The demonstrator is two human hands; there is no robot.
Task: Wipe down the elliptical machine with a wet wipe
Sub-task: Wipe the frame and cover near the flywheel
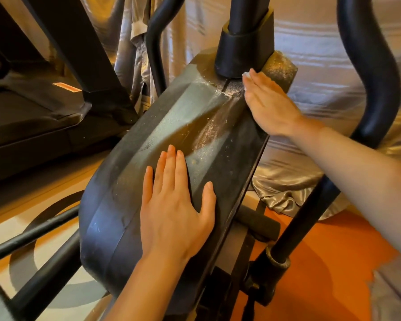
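The elliptical machine's dark, dusty flywheel housing (190,126) fills the middle of the head view. My left hand (174,205) lies flat on its lower part, fingers straight and spread. My right hand (269,105) presses flat against the housing's upper right edge, just below the black centre post collar (241,52). A small white corner of the wet wipe (246,75) shows under my right fingertips; the rest of it is hidden beneath the hand. White dust streaks lie on the housing beside that hand.
A curved black handlebar arm (375,77) stands close on the right, another black arm (158,35) behind the housing. A treadmill (28,117) sits at left. Silvery curtain fabric (306,72) hangs behind and pools on the orange floor (322,262).
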